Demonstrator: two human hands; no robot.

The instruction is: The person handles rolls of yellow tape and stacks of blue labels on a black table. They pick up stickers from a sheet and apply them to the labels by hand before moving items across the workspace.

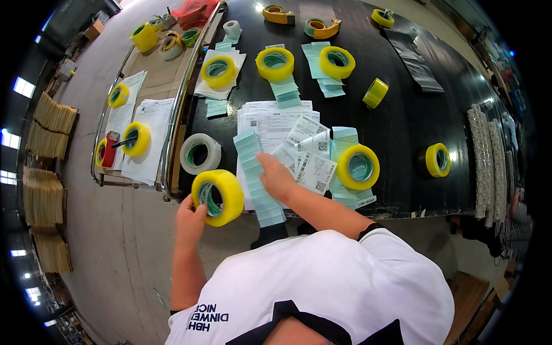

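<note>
My left hand grips a large roll of yellow packing tape at the table's near left edge. Its fingers wrap the lower left of the ring. In front of me, a pale-blue folded label strip lies across printed sheets and hangs past the table edge. My right hand reaches in from the right, its fingers closed at the strip's right edge. Beside that hand lie loose white printed labels. Right of them, another yellow tape roll weighs down more pale-blue labels.
A clear tape roll lies near the left edge of the black table. Several yellow rolls rest on label stacks farther back. A metal-railed cart stands left, with papers and tape. Rolls of bubble wrap stand at the right.
</note>
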